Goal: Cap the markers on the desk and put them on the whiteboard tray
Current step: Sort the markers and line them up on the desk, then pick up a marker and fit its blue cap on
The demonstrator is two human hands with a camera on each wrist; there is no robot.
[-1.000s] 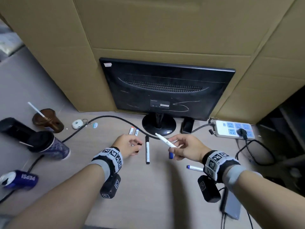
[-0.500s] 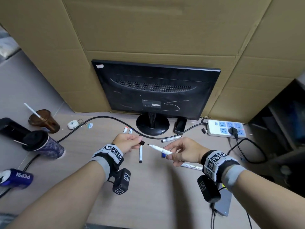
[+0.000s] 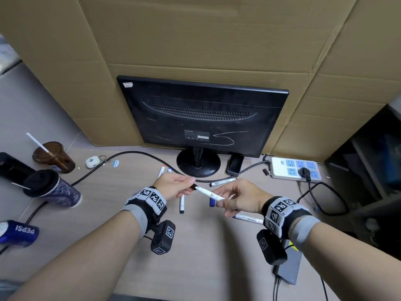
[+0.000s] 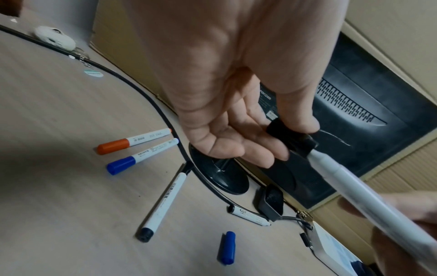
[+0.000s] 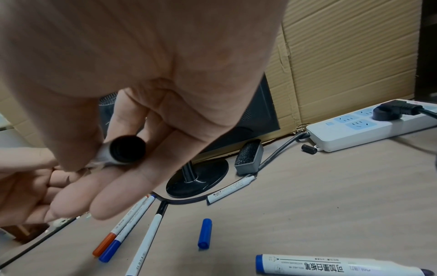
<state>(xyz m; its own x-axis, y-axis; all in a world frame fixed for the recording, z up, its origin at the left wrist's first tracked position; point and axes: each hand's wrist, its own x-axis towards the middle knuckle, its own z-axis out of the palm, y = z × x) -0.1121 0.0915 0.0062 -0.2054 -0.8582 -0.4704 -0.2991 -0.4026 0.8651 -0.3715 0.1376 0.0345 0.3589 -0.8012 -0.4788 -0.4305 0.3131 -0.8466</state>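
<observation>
Nearest the body, the right hand [image 3: 239, 199] pinches the white-barrelled black marker [image 3: 209, 194] by its rear end, thumb & fingers curled round it. Barrel's long axis runs up-left, straight at the left hand [image 3: 173, 186], which pinches the small black plastic cap [image 4: 292, 139] betw. thumb & forefinger, other fingers loose. Cap mouth sits right on the nib end, coaxial; seems not fully seated. Left hand's nearer the joint, so prob. a push along the barrel. Whiteboard tray isn't in view.

Under the left hand [image 3: 173, 187] the desk [image 3: 104, 192] looks like matt pale woodgrain. Beyond it: rough corrugated cardboard [image 3: 195, 40], a dull black plastic monitor [image 3: 201, 118].
</observation>
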